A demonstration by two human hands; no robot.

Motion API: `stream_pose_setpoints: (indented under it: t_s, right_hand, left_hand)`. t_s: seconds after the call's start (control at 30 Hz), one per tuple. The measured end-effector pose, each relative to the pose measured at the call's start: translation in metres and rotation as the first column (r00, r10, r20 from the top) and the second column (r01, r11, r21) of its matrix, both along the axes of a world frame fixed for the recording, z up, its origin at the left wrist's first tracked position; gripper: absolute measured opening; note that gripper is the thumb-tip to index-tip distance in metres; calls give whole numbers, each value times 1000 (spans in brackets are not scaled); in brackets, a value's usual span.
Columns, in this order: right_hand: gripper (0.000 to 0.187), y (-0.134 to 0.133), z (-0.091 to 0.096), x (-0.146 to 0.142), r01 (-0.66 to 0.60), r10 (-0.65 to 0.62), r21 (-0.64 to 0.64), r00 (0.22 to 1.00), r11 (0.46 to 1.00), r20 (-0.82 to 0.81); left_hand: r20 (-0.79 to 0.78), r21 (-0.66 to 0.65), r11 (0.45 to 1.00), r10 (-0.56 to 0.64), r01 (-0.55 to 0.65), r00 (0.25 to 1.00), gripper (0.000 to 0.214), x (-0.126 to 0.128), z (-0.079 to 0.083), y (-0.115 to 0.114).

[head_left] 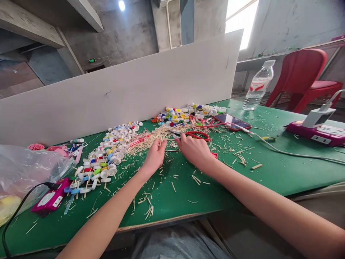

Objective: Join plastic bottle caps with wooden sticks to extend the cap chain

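My left hand (155,155) is closed in a pinch, with the tip of a thin wooden stick (161,138) showing between thumb and fingers. To its right, my right hand (193,150) is curled closed, knuckles up, and what it grips is hidden. Red-handled scissors (198,135) lie just behind the right hand, blades pointing left. A red piece (215,155) peeks out beside the right wrist. Directly beyond both hands spreads a heap of thin wooden sticks (151,141), with red strips (140,139) among it.
Bottle caps (107,158) pile up left, many with sticks; more caps (185,113) lie behind. A phone (233,121) with a cable, a water bottle (258,86) and a purple power strip (318,133) stand right. Left are another power strip (51,198) and a plastic bag (29,172). A white board (121,90) borders the back.
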State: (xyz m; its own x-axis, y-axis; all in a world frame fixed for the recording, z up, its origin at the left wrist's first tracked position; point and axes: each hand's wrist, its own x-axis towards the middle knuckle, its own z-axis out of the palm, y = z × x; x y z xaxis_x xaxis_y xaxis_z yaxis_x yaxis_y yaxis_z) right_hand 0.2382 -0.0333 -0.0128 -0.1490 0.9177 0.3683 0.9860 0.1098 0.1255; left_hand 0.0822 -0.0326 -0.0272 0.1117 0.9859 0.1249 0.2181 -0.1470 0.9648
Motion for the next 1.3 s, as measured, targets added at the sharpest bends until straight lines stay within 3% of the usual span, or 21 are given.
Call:
stream_pose_setpoints:
  t_s: [0.3, 0.5, 0.6, 0.77, 1.0, 1.3]
  right_hand:
    - [46, -2, -1, -3, -211, 213, 33, 976, 977, -41]
    - [49, 0, -2, 1, -289, 289, -7, 957, 957, -14]
    - [42, 0, -1, 2, -316, 316, -34, 949, 948, 7]
    - [29, -5, 1, -4, -232, 233, -21, 971, 973, 57]
    - [19, -13, -3, -12, -145, 141, 26, 984, 989, 111]
    - [26, -11, -6, -13, -103, 97, 68, 991, 992, 91]
  left_hand:
    - [179, -129, 978, -141, 165, 974, 27, 6, 5, -5]
    - [152, -104, 982, -142, 159, 978, 28, 6, 6, -6]
    - [60, 2, 990, -140, 140, 988, 33, 5, 2, -3]
    - [-64, 170, 979, -105, 114, 992, 41, 5, -5, 4]
    - [-218, 169, 984, -14, 52, 976, 39, 4, -3, 4]
    - [-314, 188, 982, 93, -34, 945, 40, 7, 0, 0]
